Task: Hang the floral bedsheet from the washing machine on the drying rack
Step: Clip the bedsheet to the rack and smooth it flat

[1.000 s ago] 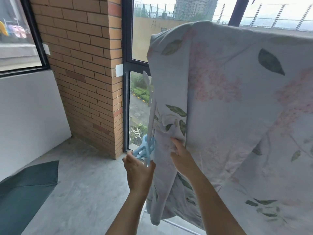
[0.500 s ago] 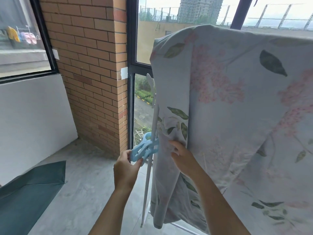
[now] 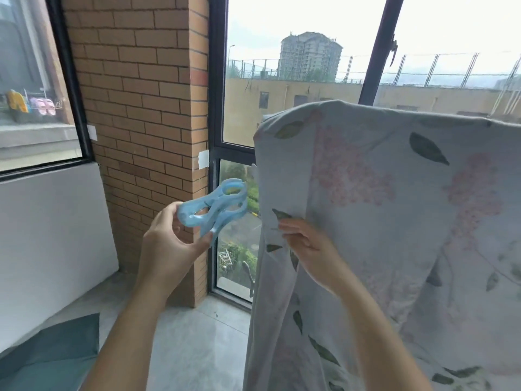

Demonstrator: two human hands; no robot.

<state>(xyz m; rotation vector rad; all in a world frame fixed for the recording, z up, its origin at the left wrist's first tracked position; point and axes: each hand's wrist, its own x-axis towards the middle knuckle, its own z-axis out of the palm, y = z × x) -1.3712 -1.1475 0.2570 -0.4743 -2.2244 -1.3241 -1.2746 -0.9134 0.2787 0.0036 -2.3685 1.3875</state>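
Pegging step. White floral bedsheet hangs draped over drying rack. Left hand grips large pale-blue plastic clothes peg, clear of cloth. Right hand, fingers straight, steadies sheet edge. Next, probably: squeeze peg open, clamp edge.

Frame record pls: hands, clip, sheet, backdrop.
left hand: grips blue clip, raised
clip position: left of the sheet's edge, not touching it, clamped on nothing
right hand: on floral bedsheet, blurred, grip unclear
sheet state: draped over a hidden support, hanging down
backdrop: brick pillar, window
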